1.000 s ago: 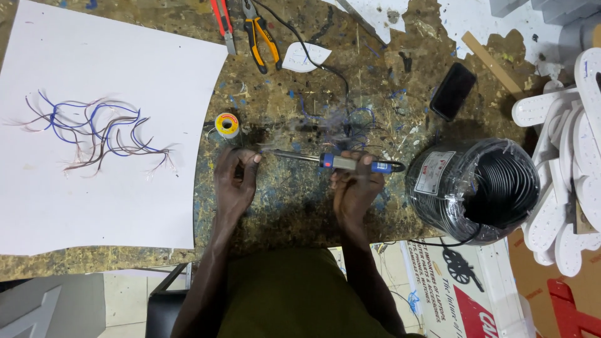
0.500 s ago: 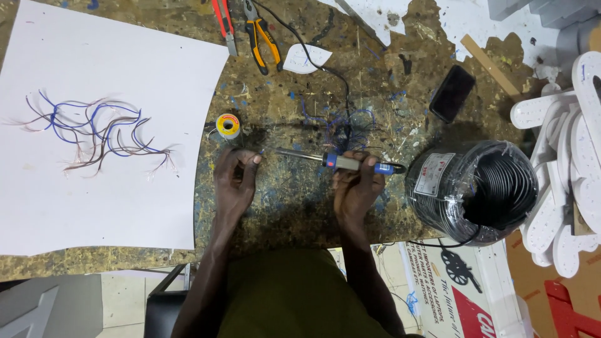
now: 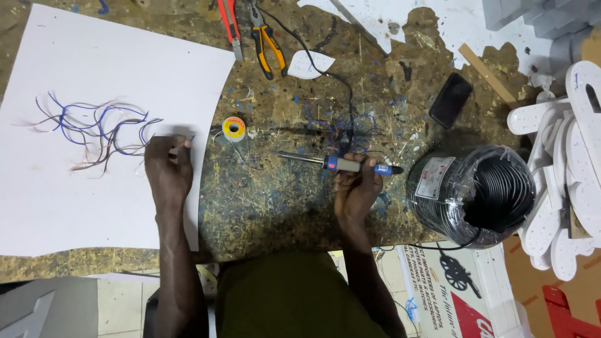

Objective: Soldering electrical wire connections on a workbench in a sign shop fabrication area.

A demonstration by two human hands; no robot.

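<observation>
Your right hand [image 3: 355,191] has its grip clenched around the blue-and-grey handle of the soldering iron [image 3: 338,164], which lies nearly level over the desk [image 3: 275,200] with its tip pointing left toward the small spool of solder [image 3: 234,129]. Your left hand [image 3: 168,170] rests on the white sheet [image 3: 94,206], fingertips at the right end of the tangle of thin blue and brown wires [image 3: 94,128] — whether that grip has pinched a strand or only touches one, you cannot tell from here.

Pick one strand by its end, not the bundle, so the others stay flat. Keep the hot tip over bare desk, away from the sheet, and mind the iron's black cord [image 3: 338,87] trailing up past the orange-handled pliers [image 3: 268,40]. The coil of black cable [image 3: 476,194] sits just right of your wrist — give your elbow room so it does not knock the iron.
</observation>
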